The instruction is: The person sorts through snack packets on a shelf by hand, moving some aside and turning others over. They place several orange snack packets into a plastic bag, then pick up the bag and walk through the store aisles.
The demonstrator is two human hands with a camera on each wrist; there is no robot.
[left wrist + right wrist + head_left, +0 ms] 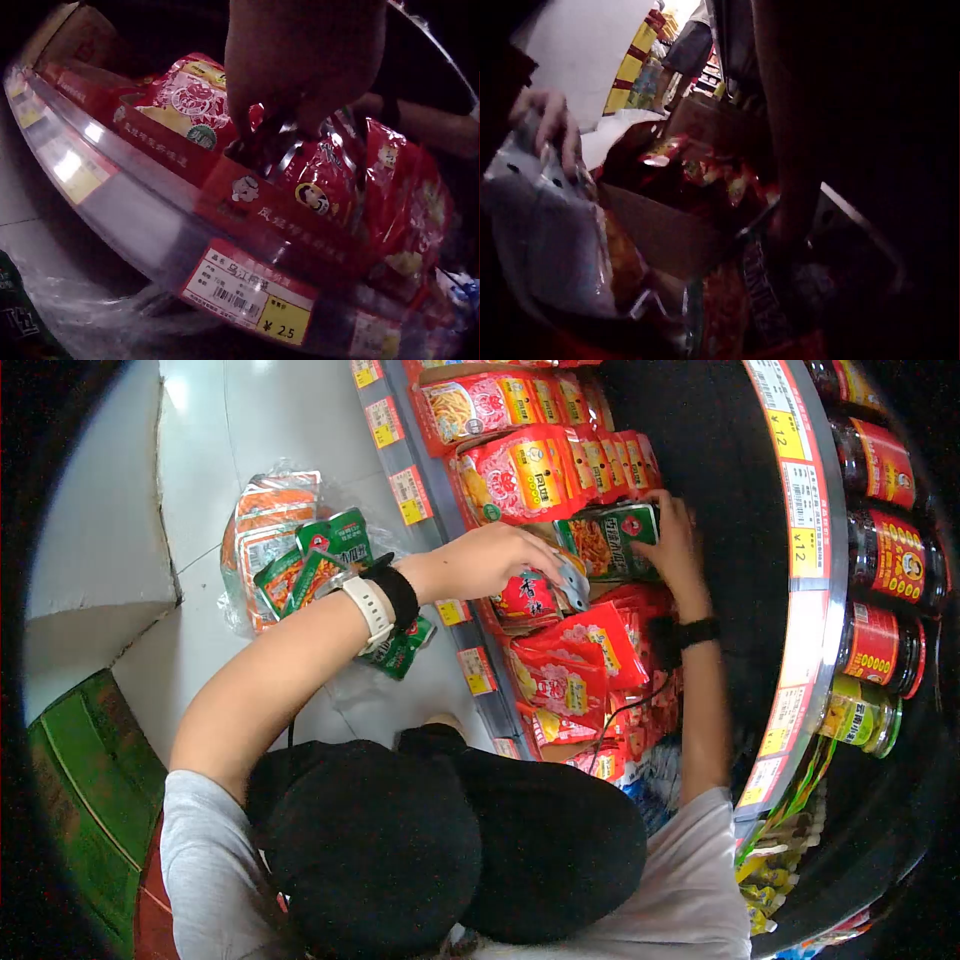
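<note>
Shelf edge (142, 221) (tag (246, 294): "2.5"), left grip (500, 563) round silvery packet (573, 585), right grip (674, 550) round green packet (608, 544)

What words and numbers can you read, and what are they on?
"¥ 12": two price labels by the jars.
"品名", "乌江" and "2.5": the white-and-yellow price tag.
"香", "辣": a red packet near the left hand.
Other writing, like on the green packets, is too small or blurred to read surely.
</note>
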